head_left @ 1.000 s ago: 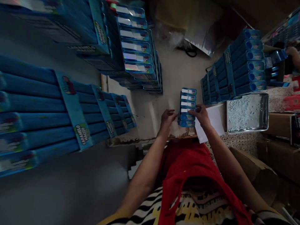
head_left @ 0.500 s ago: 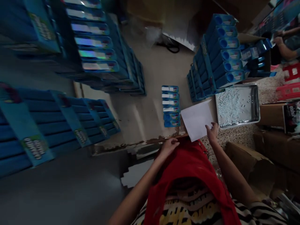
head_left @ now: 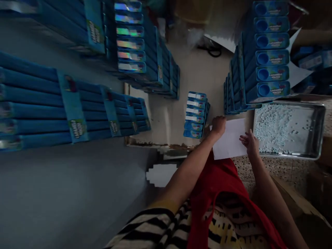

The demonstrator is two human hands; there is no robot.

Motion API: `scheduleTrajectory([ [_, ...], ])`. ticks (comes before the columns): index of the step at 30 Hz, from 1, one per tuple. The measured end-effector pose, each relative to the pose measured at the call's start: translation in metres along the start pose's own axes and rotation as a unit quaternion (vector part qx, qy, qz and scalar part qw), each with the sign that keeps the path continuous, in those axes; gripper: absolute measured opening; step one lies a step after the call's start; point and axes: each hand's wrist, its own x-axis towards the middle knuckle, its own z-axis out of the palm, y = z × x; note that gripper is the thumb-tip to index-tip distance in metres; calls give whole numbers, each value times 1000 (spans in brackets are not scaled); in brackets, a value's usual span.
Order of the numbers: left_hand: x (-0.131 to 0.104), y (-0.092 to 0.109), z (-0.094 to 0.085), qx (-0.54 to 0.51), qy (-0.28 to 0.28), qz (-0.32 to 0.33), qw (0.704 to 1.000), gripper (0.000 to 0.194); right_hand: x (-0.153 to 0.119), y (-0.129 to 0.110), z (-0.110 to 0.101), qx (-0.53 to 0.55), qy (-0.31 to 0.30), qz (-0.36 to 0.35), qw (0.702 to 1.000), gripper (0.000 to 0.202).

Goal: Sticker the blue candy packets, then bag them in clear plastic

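Note:
A white sheet of paper point(head_left: 229, 140) lies at the table's front edge, partly over my red apron. My left hand point(head_left: 219, 125) is at the sheet's upper left corner, its fingers curled; what they hold, if anything, is hidden. Over the sheet's right edge is my right hand point(head_left: 249, 141), fingers apart, with nothing gripped. Left of the sheet stands a short stack of blue boxes point(head_left: 195, 111) with white strips on several ends. A metal tray point(head_left: 317, 133) holding small pale pellets point(head_left: 272, 124) sits just right of my right hand.
Tall banded stacks of blue boxes rise at the left point(head_left: 90, 114), upper left point(head_left: 131, 45) and right point(head_left: 272, 58). Black scissors point(head_left: 214, 52) lie at the back of the table point(head_left: 166, 128). Open cardboard point(head_left: 301, 207) is at the lower right.
My left hand has moved right and forward, from the table edge to the sheet's upper left corner. My right hand remains by the sheet's right edge. The view has shifted.

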Motion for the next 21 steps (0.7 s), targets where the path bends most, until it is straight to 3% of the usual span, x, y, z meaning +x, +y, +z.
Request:
scheduleTrajectory([
  [3,-17,-5,9,101,-57,45,992,20,12,-14,1,71,-9,76,995,52],
  [6,-47,-7,19,263,-119,132,948,22,20,-16,2,94,-31,93,991,32],
  [8,-66,-6,18,306,-134,147,931,16,23,-14,3,92,-48,87,991,31],
  [11,-93,-3,-2,260,-111,147,948,12,20,-14,10,87,-54,73,992,37],
  [16,-136,12,-53,130,79,79,985,19,-3,-19,17,86,-98,63,989,32],
  [18,-140,18,-62,65,88,53,993,17,-15,-21,16,86,-129,59,986,33],
  [21,-127,26,-57,5,57,45,997,21,-32,-23,8,90,-149,46,984,37],
])
